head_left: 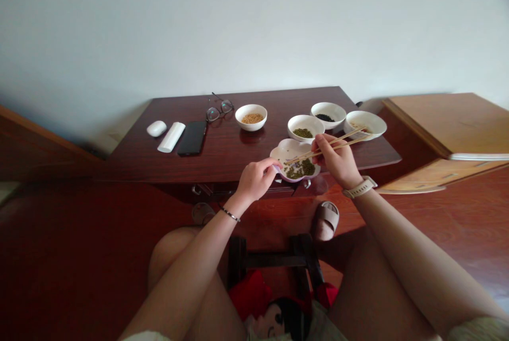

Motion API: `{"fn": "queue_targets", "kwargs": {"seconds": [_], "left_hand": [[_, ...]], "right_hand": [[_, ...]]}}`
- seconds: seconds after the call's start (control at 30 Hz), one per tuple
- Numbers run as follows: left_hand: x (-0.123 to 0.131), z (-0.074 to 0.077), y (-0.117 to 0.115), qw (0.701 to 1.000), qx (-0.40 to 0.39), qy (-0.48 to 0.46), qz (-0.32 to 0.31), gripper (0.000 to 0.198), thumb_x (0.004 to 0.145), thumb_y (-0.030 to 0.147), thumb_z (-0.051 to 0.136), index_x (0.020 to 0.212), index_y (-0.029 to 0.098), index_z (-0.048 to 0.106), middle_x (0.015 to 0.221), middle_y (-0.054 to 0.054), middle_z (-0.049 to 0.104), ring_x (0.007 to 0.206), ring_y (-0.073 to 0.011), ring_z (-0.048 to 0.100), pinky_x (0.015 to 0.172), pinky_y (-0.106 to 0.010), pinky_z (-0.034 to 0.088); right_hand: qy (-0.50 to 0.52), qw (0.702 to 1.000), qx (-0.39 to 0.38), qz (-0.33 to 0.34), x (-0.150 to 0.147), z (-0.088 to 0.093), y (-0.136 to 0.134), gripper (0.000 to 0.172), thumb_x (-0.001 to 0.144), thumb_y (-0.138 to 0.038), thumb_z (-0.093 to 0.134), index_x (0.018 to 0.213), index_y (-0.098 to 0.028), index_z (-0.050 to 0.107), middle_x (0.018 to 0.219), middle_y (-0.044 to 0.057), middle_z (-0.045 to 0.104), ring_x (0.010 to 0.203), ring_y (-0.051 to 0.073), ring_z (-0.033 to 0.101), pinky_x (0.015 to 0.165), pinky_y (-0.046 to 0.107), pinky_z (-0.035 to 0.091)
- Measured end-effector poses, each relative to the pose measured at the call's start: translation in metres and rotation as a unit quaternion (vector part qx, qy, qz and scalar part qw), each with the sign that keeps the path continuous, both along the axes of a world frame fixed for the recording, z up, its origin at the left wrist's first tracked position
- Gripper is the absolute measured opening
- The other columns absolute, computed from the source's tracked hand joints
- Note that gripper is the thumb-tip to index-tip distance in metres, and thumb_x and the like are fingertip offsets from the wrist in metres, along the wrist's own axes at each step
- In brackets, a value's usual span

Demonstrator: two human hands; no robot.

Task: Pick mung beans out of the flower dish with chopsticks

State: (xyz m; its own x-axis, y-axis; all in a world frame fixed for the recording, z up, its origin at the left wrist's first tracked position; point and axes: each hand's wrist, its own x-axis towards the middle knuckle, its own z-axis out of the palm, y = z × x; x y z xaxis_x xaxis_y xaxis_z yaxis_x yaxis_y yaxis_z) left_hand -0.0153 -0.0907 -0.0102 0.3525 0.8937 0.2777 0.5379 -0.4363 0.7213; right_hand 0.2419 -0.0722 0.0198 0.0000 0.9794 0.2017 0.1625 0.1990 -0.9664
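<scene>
While left hand (256,178) pinches scalloped dish (292,146) rim | right hand (336,159) holds chopsticks (300,158), slanted down-left

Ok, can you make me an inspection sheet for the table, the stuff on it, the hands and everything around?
Surface: dark brown table.
Things in use: flower-shaped dish with small green beans; chopsticks; four white bowls with small contents.
Clutter: glasses, black phone-like slab, two white cases.
Hands: left hand holds the dish's left edge; right hand holds the chopsticks, tips over the dish.
Cables: nothing seen.
Surroundings: pale wall, reddish floor, wooden cabinet at right.
</scene>
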Motion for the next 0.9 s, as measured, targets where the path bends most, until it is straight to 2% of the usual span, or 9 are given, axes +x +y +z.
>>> {"fn": "queue_targets", "kwargs": {"seconds": [0.17,0.9], "left_hand": [[0.0003,0.0009,-0.0007,1.0,-0.005,0.007,0.004,0.035,0.105,0.023,0.048,0.111,0.024,0.083,0.109,-0.002,0.086,0.096,-0.0221,0.079,0.09,-0.031,0.057],[0.0009,0.0017,-0.0027,1.0,0.007,0.022,0.011,0.034,0.105,0.023,0.048,0.111,0.024,0.082,0.105,-0.003,0.086,0.091,-0.0219,0.08,0.086,-0.031,0.056]], "right_hand": [[-0.008,1.0,0.011,0.007,-0.0041,0.0018,-0.0011,0.055,0.098,-0.074,0.065,0.078,-0.023,0.068,0.057,0.001,0.064,0.048,0.015,0.056,0.047,0.029,0.039],[-0.037,0.999,0.017,0.019,-0.0049,0.0011,-0.0011,0.054,0.1,-0.073,0.063,0.079,-0.024,0.069,0.057,0.001,0.064,0.049,0.016,0.053,0.05,0.03,0.038]]}}
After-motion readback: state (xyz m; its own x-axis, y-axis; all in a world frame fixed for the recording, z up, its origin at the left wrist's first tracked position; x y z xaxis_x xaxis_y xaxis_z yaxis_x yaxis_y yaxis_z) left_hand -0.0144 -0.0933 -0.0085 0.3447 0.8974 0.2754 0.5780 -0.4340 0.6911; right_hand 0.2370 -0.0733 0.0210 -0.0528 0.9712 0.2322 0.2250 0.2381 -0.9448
